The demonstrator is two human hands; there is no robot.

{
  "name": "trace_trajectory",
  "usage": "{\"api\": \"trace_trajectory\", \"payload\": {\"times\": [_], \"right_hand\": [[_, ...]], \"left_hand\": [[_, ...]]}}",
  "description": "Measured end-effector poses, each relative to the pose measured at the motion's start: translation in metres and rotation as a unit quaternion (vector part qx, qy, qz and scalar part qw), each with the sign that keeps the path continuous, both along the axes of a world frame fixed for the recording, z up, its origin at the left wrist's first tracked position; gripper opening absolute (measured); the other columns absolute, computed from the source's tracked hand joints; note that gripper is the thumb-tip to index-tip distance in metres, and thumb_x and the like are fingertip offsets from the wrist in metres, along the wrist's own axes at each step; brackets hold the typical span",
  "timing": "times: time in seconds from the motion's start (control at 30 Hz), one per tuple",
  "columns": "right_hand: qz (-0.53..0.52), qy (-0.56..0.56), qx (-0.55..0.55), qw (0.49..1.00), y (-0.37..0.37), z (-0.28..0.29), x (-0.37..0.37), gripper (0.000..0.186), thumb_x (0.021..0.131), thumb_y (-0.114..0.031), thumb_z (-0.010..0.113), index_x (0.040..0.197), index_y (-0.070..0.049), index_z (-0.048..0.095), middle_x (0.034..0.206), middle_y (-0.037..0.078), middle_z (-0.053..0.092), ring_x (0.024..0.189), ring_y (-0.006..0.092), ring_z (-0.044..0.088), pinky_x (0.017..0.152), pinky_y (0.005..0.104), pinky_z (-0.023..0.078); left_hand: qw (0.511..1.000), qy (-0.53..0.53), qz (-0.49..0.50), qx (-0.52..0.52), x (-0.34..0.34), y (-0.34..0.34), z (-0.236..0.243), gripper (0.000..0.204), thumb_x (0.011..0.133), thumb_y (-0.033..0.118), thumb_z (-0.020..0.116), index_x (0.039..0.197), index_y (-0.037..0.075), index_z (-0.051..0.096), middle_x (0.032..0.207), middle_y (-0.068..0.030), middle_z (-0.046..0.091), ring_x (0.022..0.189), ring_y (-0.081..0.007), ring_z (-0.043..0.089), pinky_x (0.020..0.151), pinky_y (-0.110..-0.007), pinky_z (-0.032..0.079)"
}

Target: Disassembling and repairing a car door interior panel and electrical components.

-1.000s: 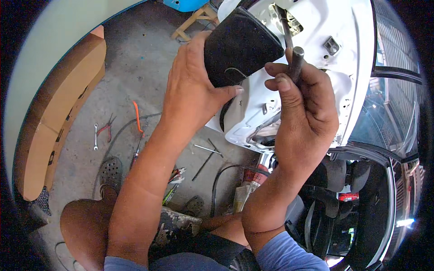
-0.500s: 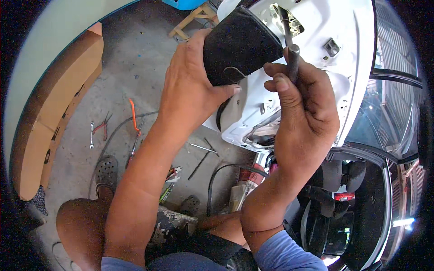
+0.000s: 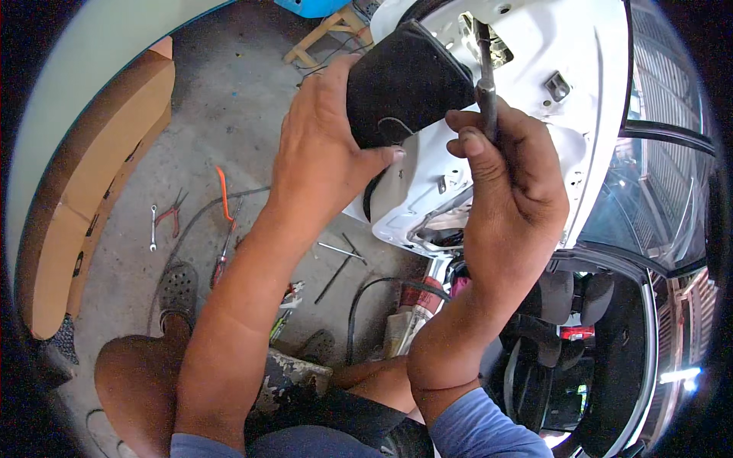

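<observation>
My left hand (image 3: 317, 137) is wrapped round a black, box-shaped piece (image 3: 408, 84) beside the white car door (image 3: 427, 191). Its thumb presses the near lower edge, and a thin pale strand curls on that face; the piece's exact kind is not clear. Pinched between thumb and fingers of my right hand (image 3: 511, 160) is a dark metal rod tool (image 3: 489, 111), held upright just right of the black piece. Its far part runs toward an opening (image 3: 496, 49) in the door panel, where the tip is hard to make out.
Pliers (image 3: 177, 214), a small wrench (image 3: 153, 229), an orange-handled tool (image 3: 224, 195) and metal rods (image 3: 336, 275) lie on the concrete floor. A cardboard piece (image 3: 107, 175) stands at left. The car interior (image 3: 565, 343) is at right, a wooden stand (image 3: 321, 34) at the back.
My right hand and the rod tool have shifted slightly left, and the tool's angle has changed a little. My left hand still grips the black piece.
</observation>
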State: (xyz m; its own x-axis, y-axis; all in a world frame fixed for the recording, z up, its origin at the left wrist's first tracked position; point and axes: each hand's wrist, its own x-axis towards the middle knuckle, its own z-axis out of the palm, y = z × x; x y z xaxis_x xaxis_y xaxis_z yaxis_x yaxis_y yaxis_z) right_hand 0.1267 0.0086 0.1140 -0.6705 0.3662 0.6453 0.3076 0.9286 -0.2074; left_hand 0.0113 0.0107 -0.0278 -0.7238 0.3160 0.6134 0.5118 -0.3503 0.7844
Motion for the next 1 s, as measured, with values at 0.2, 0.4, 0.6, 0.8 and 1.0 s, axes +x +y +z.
{"api": "trace_trajectory", "payload": {"times": [0.2,0.4,0.6,0.8,1.0], "right_hand": [[0.016,0.055,-0.057,0.997,0.0051,-0.0019,0.0028,0.033,0.087,0.004,0.071,0.119,-0.003,0.072,0.096,0.005,0.073,0.082,0.0142,0.066,0.078,0.0251,0.051],[0.020,0.057,-0.054,0.997,0.0067,-0.0019,0.0031,0.034,0.086,0.006,0.071,0.119,-0.003,0.072,0.098,0.006,0.074,0.084,0.0138,0.067,0.079,0.0254,0.051],[0.003,0.045,-0.044,0.998,0.0072,-0.0011,0.0040,0.033,0.086,0.005,0.071,0.118,-0.003,0.072,0.098,0.006,0.074,0.084,0.0138,0.067,0.078,0.0255,0.051],[0.009,0.017,-0.025,0.999,0.0046,0.0021,0.0028,0.027,0.091,0.003,0.069,0.118,0.003,0.068,0.098,0.012,0.075,0.083,0.0149,0.066,0.081,0.0262,0.052],[-0.019,-0.015,0.023,0.999,-0.0023,0.0040,-0.0027,0.029,0.092,0.002,0.069,0.121,0.003,0.068,0.097,0.012,0.075,0.081,0.0131,0.065,0.079,0.0241,0.052]], "left_hand": [[1.000,-0.003,0.007,0.008,0.0009,0.0013,-0.0001,0.095,0.061,0.013,0.089,0.144,0.008,0.042,0.115,-0.0184,0.058,0.102,-0.0382,0.060,0.092,-0.047,0.048],[1.000,-0.006,0.011,-0.003,0.0015,-0.0016,0.0017,0.094,0.061,0.013,0.089,0.144,0.008,0.043,0.115,-0.0179,0.058,0.101,-0.0383,0.060,0.092,-0.047,0.049],[1.000,-0.016,0.006,-0.020,0.0016,-0.0025,0.0024,0.094,0.061,0.013,0.089,0.144,0.009,0.043,0.114,-0.0179,0.058,0.101,-0.0381,0.060,0.092,-0.047,0.049],[1.000,-0.014,0.008,-0.021,0.0010,-0.0008,0.0015,0.094,0.062,0.013,0.089,0.144,0.009,0.043,0.114,-0.0181,0.058,0.100,-0.0379,0.060,0.091,-0.047,0.049],[1.000,-0.010,0.011,-0.017,-0.0002,-0.0026,0.0016,0.094,0.063,0.014,0.088,0.144,0.009,0.043,0.113,-0.0176,0.057,0.098,-0.0375,0.060,0.090,-0.047,0.049]]}}
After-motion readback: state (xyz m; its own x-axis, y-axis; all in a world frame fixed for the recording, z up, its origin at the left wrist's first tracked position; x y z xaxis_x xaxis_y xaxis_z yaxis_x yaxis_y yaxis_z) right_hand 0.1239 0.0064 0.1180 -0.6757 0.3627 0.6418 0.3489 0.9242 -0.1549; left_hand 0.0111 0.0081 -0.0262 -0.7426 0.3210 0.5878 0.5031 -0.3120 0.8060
